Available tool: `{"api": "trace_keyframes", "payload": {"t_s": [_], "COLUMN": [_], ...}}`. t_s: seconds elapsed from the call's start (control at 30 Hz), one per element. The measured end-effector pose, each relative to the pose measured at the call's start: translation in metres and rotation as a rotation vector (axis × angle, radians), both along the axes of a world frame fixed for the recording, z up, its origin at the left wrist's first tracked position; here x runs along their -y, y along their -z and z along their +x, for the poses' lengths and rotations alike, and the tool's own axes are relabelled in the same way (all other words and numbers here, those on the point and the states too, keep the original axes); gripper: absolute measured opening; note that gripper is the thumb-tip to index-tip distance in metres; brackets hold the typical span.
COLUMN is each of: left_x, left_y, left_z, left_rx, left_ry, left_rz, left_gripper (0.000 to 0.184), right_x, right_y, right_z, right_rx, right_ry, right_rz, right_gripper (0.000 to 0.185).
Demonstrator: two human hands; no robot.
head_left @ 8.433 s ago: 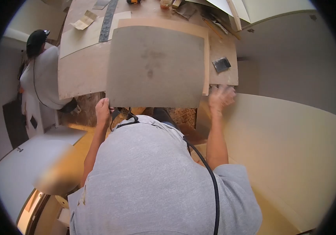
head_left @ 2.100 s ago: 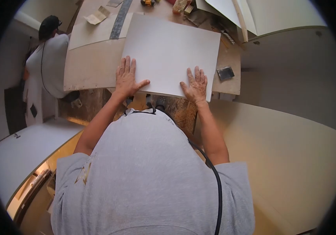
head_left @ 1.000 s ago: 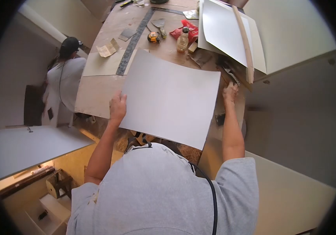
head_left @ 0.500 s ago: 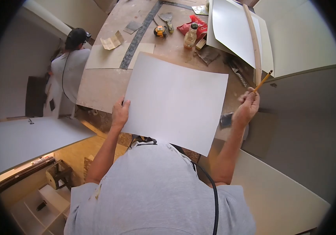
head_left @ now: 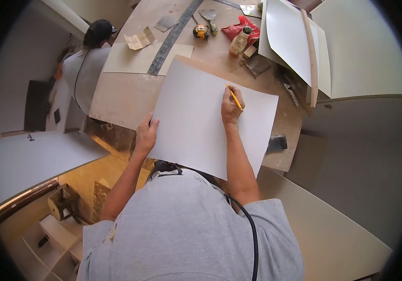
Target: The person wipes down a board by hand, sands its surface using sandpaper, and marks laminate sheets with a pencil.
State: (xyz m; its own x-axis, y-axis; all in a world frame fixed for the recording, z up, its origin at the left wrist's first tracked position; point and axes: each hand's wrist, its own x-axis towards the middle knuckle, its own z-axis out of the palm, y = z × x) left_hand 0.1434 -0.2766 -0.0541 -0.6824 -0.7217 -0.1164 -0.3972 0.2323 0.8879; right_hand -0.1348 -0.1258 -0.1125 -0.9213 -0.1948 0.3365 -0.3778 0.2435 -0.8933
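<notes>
A white sheet [head_left: 196, 117] lies tilted over the front edge of the workbench, its near side close to my shirt. My left hand [head_left: 146, 133] grips its left edge, thumb on top and fingers hidden along the side. In my right hand [head_left: 232, 104] is a yellow pencil [head_left: 235, 99], held over the upper right part of the sheet, with one end near the surface. Whether it touches the sheet I cannot tell. A brown board edge shows just behind the sheet.
On the workbench [head_left: 121, 100] are a tape measure [head_left: 201, 32], a putty knife [head_left: 210, 19], a bottle [head_left: 240, 41], a red bag [head_left: 243, 28], a folded paper [head_left: 139, 39] and a dark sanding pad [head_left: 277, 143]. A wood strip [head_left: 311, 56] rests on sheets. Another person [head_left: 86, 65] is at the left.
The sheet has turned from its grey-brown face to its white one. My right hand took up the pencil at the right and has moved left over the sheet. My left hand stays at the left edge.
</notes>
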Motion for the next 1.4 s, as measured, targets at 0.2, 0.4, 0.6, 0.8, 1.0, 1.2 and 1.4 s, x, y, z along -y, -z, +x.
{"api": "trace_keyframes", "payload": {"t_s": [0.2,0.4,0.6,0.8,1.0,1.2,1.4], "left_x": [0.006,0.006,0.006,0.006,0.008,0.008,0.006], "left_y": [0.014,0.008,0.008,0.005,0.019,0.015,0.011], "left_z": [0.002,0.001,0.002,0.0,0.003,0.003,0.002], "left_rx": [-0.031,0.014,-0.005,0.002,-0.034,-0.008,-0.026], "left_ry": [-0.011,-0.003,-0.014,-0.017,-0.014,-0.018,-0.019], "left_rz": [0.071,-0.006,0.064,0.058,0.104,0.076,0.065], "left_gripper": [0.039,0.037,0.037,0.038,0.037,0.035,0.035], "right_x": [0.0,0.003,0.0,0.003,0.005,-0.001,-0.002], "right_y": [0.009,0.01,0.013,0.004,0.014,0.014,0.008], "right_z": [0.0,-0.004,-0.005,0.0,-0.005,-0.006,-0.004], "right_rx": [-0.07,-0.227,-0.239,-0.065,-0.245,-0.255,-0.024], "right_ry": [-0.012,-0.027,-0.035,-0.006,-0.015,-0.035,0.021], "right_rz": [0.127,0.252,0.252,0.146,0.273,0.275,0.123], "right_gripper": [0.008,0.008,0.004,0.004,0.006,0.006,0.009]}}
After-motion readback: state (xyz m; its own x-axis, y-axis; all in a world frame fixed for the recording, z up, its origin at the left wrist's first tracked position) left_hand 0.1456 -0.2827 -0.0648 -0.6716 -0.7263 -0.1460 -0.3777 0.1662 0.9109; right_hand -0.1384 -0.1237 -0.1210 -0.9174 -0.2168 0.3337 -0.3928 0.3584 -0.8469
